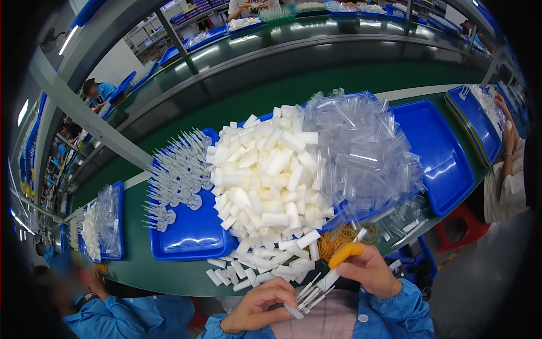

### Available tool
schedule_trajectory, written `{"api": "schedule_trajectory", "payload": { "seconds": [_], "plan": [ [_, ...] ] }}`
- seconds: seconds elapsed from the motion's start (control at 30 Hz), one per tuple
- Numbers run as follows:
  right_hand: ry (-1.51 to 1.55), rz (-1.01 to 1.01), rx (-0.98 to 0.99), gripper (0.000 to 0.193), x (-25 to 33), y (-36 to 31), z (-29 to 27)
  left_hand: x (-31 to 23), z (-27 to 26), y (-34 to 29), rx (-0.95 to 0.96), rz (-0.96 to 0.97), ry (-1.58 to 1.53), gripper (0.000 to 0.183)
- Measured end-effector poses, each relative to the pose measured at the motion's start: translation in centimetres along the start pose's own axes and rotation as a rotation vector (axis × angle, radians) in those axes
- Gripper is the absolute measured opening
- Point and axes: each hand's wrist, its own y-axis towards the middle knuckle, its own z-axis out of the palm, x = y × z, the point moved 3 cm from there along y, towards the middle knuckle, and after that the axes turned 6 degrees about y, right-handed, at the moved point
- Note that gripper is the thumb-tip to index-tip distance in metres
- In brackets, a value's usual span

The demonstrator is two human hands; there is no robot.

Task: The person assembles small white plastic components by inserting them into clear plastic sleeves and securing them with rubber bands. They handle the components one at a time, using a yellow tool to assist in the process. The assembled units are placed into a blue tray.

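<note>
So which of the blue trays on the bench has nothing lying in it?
The blue tray right of the clear-sleeve heap: its bare floor shows, while the left tray carries rows of clear plastic pieces and the middle one is buried under white tubes.

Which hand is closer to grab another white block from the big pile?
Probably the right hand: it sits nearest the pile of white blocks, though it pinches a white piece. The left hand is lower, holding a bundle of clear sticks.
</note>
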Motion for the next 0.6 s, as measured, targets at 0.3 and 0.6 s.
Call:
{"api": "schedule_trajectory", "payload": {
  "seconds": [0.3,0.6],
  "plan": [
    [-0.297,-0.155,0.250,0.015,-1.1,0.0,2.5,0.2,0.4,-0.7,-0.240,0.192,0.537,0.029],
    [-1.375,-0.709,-0.111,0.023,1.2,3.7,3.0,1.5,-2.5,-2.7,-0.996,0.425,0.105,0.020]
  ]
}}
